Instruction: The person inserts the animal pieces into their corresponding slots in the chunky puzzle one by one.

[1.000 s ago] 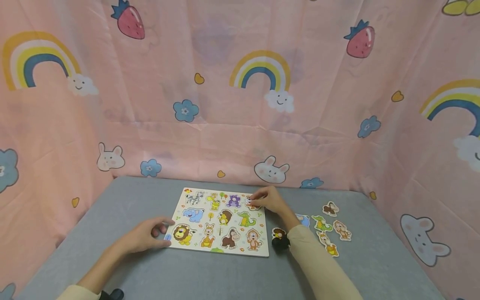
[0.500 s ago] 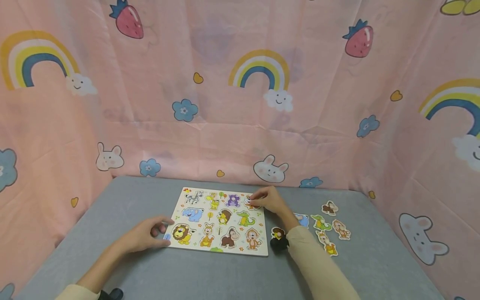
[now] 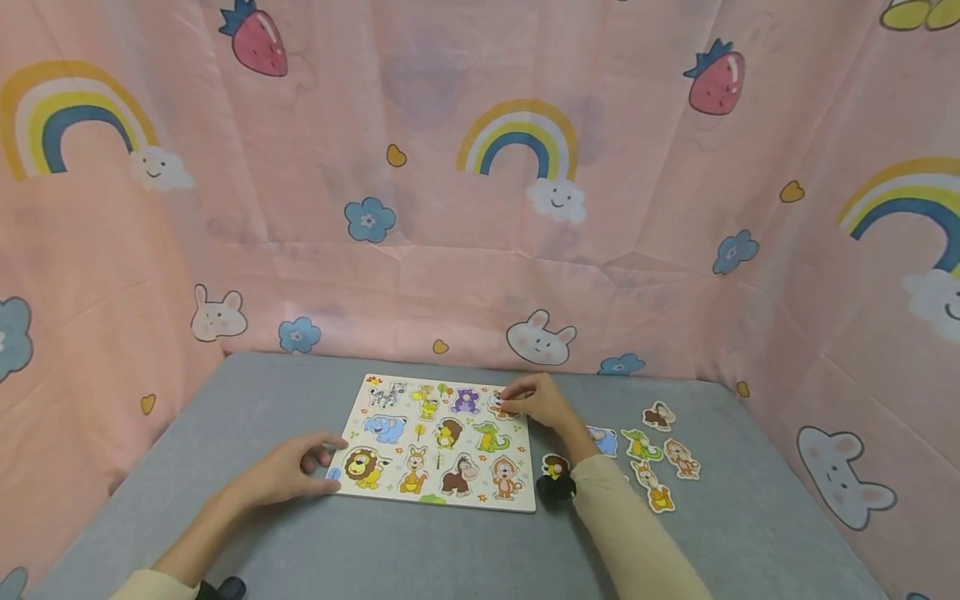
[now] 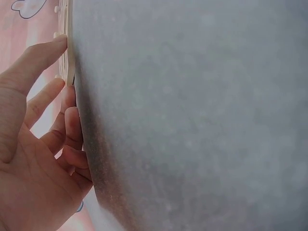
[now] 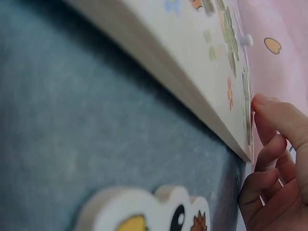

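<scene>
A wooden animal puzzle board (image 3: 438, 442) lies flat on the grey table (image 3: 450, 550). My left hand (image 3: 296, 471) rests at the board's left edge beside the lion. In the left wrist view the thumb (image 4: 36, 60) and forefinger tip touch the board edge (image 4: 70, 53), and the other fingers are loosely curled. My right hand (image 3: 536, 400) is at the board's far right corner, its fingertips pinching a small animal piece (image 3: 501, 406) that sits on the board. In the right wrist view the fingers (image 5: 276, 120) curl against the board's rim (image 5: 192, 96).
Several loose animal pieces lie on the table right of the board: a monkey (image 3: 660, 415), a crocodile (image 3: 641, 446), a blue elephant (image 3: 602, 440) and one by my right sleeve (image 3: 556, 467). Pink patterned cloth (image 3: 480, 208) walls three sides.
</scene>
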{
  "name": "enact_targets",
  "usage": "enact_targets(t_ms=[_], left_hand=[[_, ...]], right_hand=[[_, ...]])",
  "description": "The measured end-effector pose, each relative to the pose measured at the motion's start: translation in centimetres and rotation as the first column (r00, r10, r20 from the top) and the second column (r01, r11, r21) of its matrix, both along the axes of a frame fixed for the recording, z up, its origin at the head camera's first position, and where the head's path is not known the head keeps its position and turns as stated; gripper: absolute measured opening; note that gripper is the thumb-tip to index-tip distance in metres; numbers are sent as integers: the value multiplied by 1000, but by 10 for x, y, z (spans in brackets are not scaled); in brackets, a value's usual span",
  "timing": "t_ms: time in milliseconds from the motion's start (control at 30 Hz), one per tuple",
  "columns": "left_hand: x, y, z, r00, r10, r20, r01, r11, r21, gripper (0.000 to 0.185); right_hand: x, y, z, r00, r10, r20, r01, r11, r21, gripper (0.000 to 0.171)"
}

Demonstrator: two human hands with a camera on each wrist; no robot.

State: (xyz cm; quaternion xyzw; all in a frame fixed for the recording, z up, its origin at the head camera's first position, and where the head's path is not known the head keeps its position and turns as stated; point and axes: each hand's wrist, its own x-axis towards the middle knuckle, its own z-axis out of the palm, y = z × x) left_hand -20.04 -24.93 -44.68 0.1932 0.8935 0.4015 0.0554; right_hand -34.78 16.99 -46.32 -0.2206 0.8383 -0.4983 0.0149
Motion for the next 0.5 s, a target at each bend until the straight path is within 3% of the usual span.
enact_targets(t_ms=[500], left_hand=[[-4, -1, -2, 1000, 1, -3, -1, 1000, -26, 53]], right_hand=[[1, -2, -1, 1000, 8, -15, -8, 1000, -19, 11]])
